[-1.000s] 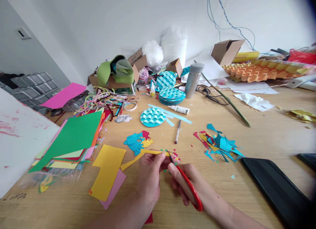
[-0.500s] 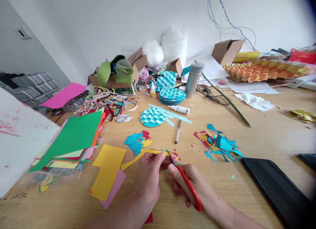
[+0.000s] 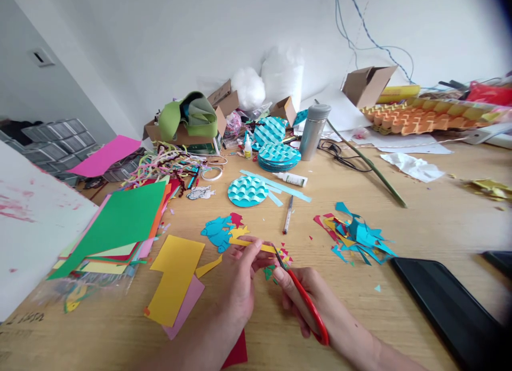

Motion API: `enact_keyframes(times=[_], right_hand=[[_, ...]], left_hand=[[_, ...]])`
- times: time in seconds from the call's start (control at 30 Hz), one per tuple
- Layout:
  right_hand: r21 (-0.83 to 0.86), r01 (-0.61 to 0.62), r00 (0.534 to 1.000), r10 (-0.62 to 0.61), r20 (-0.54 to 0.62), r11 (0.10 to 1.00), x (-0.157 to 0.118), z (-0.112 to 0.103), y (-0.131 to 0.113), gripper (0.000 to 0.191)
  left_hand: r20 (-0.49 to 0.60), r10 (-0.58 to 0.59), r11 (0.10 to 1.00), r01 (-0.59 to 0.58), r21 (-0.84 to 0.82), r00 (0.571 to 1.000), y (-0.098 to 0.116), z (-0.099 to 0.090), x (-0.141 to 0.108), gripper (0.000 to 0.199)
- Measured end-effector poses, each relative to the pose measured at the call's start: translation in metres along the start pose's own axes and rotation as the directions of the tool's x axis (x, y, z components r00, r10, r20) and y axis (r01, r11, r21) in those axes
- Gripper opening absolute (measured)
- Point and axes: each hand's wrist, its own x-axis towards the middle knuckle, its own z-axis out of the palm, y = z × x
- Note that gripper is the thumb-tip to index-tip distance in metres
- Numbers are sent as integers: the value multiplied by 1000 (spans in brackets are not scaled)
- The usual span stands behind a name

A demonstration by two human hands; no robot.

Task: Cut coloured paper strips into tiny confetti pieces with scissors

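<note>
Pinched between the thumb and fingers of my left hand (image 3: 242, 277) is a narrow yellow paper strip (image 3: 238, 242). My right hand (image 3: 310, 291) is wrapped round red-handled scissors (image 3: 306, 301), whose blades meet the strip's right end. Small coloured snippets (image 3: 285, 253) lie behind the blades, and green bits (image 3: 270, 273) sit between my hands. Beyond my left hand are blue paper fish (image 3: 218, 232), with a red one (image 3: 237, 219) and a yellow one (image 3: 240, 232) beside them. Another yellow strip (image 3: 209, 266) lies left of my left hand.
Yellow paper (image 3: 180, 275) and stacked coloured sheets (image 3: 120, 216) lie at left. Paper scraps (image 3: 360, 232) and a black phone-like device (image 3: 444, 301) are at right. Farther back are a pen (image 3: 288, 214), a wavy blue disc (image 3: 248, 191), a glue bottle (image 3: 294, 179) and a grey flask (image 3: 315, 131).
My left hand has shifted slightly left and its fingers have loosened a little along the strip. The scissors stay almost in place. More of the red paper near my left forearm shows.
</note>
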Motion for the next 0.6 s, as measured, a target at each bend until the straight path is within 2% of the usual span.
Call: enact_keyframes(times=[0.13, 0.2, 0.3, 0.4, 0.5, 0.6], right_hand=[[16, -40, 999, 40, -16, 999, -2, 1, -6, 61], [27, -49, 999, 50, -15, 998, -2, 1, -8, 59], [15, -50, 999, 50, -10, 999, -3, 2, -10, 58], [-17, -76, 997, 76, -11, 997, -2, 3, -11, 57], [-52, -101, 995, 102, 5, 994, -1, 3, -10, 55], [-52, -108, 994, 109, 19, 993, -1, 3, -9, 55]], left_hand=[[-53, 86, 996, -86, 7, 995, 7, -3, 7, 19], [-43, 110, 994, -110, 14, 993, 15, -6, 13, 19], [83, 33, 996, -40, 85, 996, 29, -14, 23, 28], [206, -111, 952, 44, 303, 972, 41, -23, 30, 36], [320, -150, 859, -37, 511, 935, 47, -30, 32, 32], [400, -173, 776, -126, 618, 900, 47, -33, 32, 26]])
